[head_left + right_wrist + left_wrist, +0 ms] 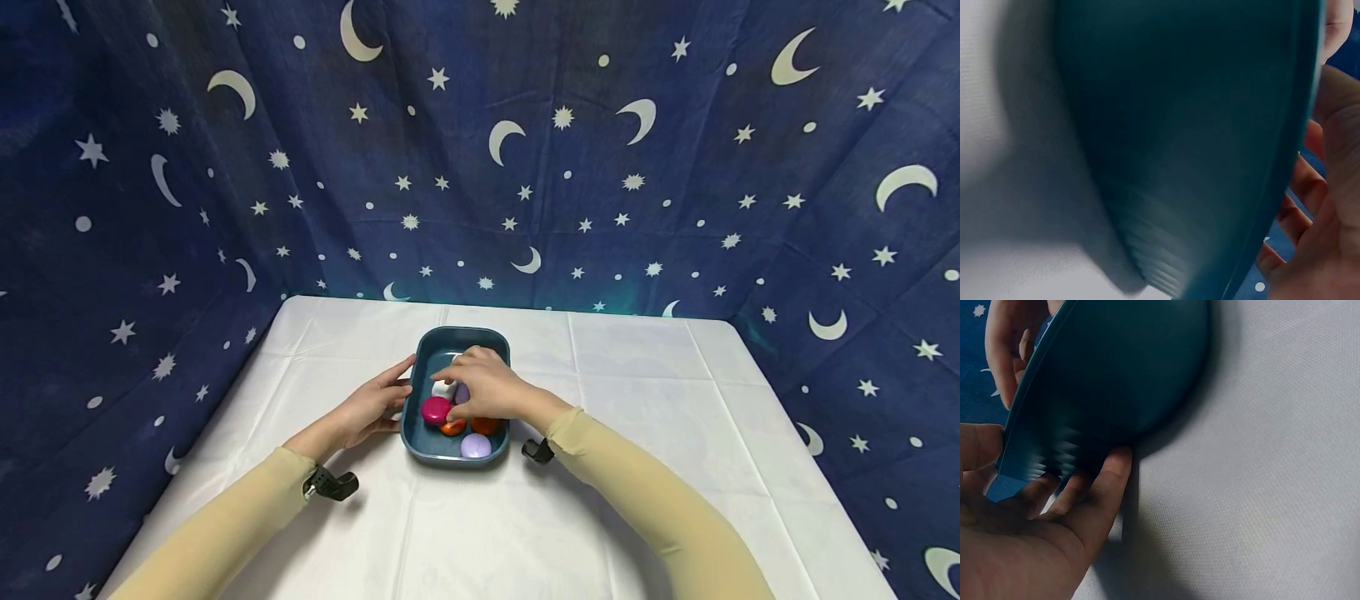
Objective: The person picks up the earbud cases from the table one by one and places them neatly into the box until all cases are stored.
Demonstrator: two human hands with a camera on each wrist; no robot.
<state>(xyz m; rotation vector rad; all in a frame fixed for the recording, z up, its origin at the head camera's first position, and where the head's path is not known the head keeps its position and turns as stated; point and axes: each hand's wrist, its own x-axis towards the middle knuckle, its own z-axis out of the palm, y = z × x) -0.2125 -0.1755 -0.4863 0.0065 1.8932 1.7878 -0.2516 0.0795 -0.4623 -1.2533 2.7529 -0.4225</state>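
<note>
A dark teal rectangular bin [455, 459] stands on the table with several small rounded pieces inside. Among them are a glossy magenta piece [436, 410], a lavender one [476, 446], an orange one [452, 427], a red-orange one [486, 426], a white one [443, 389] and a dark purple one [462, 394]. My left hand [372, 406] rests its extended fingers against the bin's left wall. Over the bin's middle, my right hand [486, 384] reaches in from the right, thumb and forefinger spread apart above the white and purple pieces. Its palm hides part of the contents.
A white cloth covers the table [637, 400]. Dark blue curtain [480, 150] with moons and stars hangs behind it and at both sides. Black wrist straps [330, 483] sit at both sleeve ends.
</note>
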